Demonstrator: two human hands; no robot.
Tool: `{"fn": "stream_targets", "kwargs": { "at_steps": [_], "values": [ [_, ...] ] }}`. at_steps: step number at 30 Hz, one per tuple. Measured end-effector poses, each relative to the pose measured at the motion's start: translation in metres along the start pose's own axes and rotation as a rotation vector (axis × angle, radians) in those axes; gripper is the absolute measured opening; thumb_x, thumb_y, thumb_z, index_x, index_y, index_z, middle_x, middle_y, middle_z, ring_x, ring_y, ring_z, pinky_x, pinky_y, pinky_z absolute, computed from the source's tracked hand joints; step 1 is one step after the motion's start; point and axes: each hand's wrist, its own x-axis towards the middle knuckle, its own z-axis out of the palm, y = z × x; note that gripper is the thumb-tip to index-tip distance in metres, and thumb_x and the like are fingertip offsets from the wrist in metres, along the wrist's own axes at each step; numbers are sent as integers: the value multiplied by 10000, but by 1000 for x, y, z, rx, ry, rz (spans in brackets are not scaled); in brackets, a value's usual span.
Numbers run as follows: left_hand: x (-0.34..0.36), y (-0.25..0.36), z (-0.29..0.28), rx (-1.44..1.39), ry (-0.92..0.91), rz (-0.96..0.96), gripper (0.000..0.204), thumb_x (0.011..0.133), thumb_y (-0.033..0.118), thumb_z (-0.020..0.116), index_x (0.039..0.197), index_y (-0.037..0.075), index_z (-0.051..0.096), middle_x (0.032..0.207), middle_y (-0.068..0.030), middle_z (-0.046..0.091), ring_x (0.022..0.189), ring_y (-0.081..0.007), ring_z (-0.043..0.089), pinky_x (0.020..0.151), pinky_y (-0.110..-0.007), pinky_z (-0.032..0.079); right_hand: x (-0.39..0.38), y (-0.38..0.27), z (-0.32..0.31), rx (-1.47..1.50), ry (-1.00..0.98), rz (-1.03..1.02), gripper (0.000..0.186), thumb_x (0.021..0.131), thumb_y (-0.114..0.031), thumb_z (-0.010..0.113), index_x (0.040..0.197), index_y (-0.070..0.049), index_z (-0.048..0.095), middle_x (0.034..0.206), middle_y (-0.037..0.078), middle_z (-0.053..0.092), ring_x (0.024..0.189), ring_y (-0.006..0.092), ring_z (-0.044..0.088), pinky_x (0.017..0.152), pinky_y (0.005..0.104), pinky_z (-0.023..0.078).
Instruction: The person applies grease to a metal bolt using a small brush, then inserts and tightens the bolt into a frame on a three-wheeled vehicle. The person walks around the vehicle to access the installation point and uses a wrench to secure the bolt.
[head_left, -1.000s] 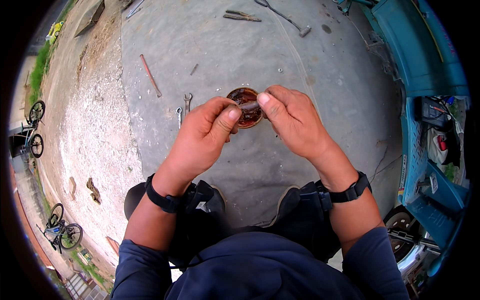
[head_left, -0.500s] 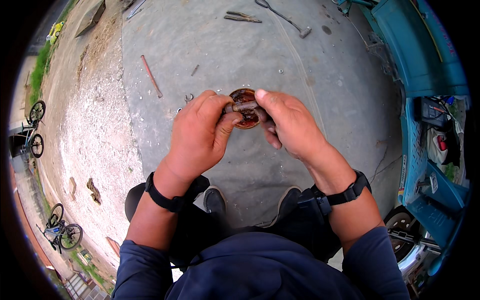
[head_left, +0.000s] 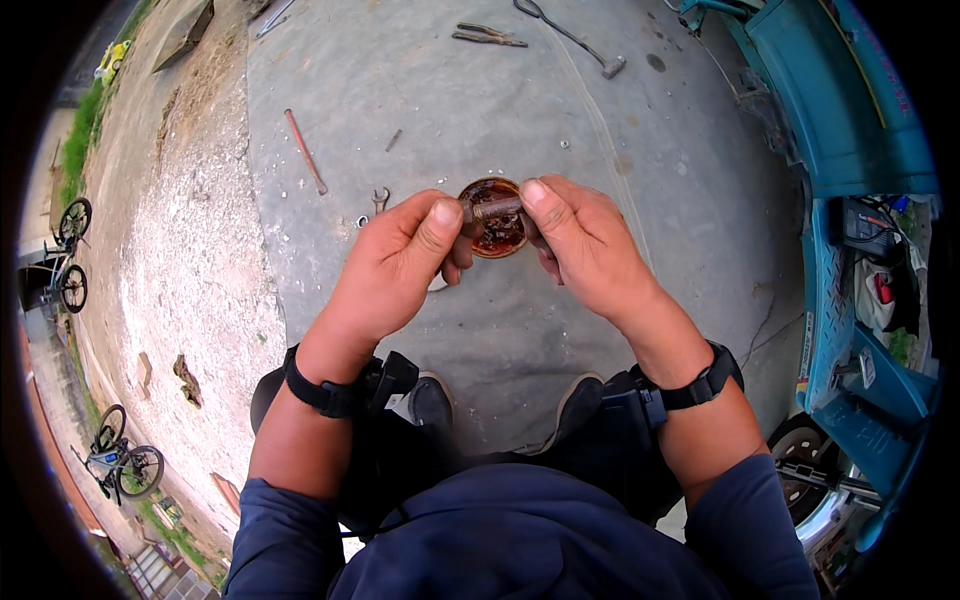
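Note:
Between my two hands lies a short, dull metal shaft (head_left: 497, 207) with a narrower part towards its left end. My left hand (head_left: 405, 245) is closed on that left end, thumb on top and fingers curled beneath. The other end sits in the closed fingers of my right hand (head_left: 585, 235), which hide its tip. Under the shaft is a round dish (head_left: 497, 253) holding dark reddish-brown, greasy stuff. An open-ended wrench (head_left: 380, 199) and a small metal ring (head_left: 362, 221) lie just left of the dish, beyond my left hand.
On the grey ground sheet (head_left: 450, 110) lie pliers (head_left: 488, 36), a hammer-like tool (head_left: 612, 67), a red rod (head_left: 304, 150) and a small nut (head_left: 565, 144). A blue-green vehicle (head_left: 830, 110) stands along the right. Bicycles (head_left: 140, 472) are at the far left.
My left hand has turned, bringing its thumb on top of the shaft's left end. The wrench beside the dish shows more. My right hand keeps its grip, with slightly shifted fingers.

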Motion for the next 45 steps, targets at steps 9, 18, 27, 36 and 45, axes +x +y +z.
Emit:
{"fn": "stream_targets", "kwargs": {
  "at_steps": [9,18,27,36,45],
  "values": [
    [-3,3,0,-219,-82,-232,480,1023,456,418,940,28,618,676,-23,550,579,-89,470,544,-221,358,1,-2,-4,-419,47,-397,350,984,-337,513,819,-34,571,708,123,581,661,319,578,593,386,448],
    [-6,-2,3,-120,-34,-50,267,992,273,562,1050,17,610,806,28,578,682,-79,522,628,-233,441,1,-5,-1,-350,27,-256,427,1001,-369,472,776,-19,569,632,106,528,628,273,569,589,377,447],
    [2,0,-1,853,163,665,230,823,40,706,1023,16,596,785,-90,555,681,-191,569,587,-315,437,4,-2,6,275,-79,395,509,1009,-459,396,724,-66,546,618,-10,474,443,98,416,424,255,352],
    [-6,-1,5,-164,-107,-57,435,1024,429,434,998,23,587,752,-35,578,625,-128,519,555,-256,408,1,-9,-3,-276,31,-245,421,1009,-345,468,784,-1,556,665,106,556,648,261,576,605,392,447],
    [-2,-6,4,-320,-143,-183,414,1007,427,482,950,34,599,690,-18,528,602,-96,465,544,-229,365,3,-8,-8,-574,15,-409,330,977,-331,490,879,-32,588,724,134,598,687,349,590,593,413,457]
  ]
}}
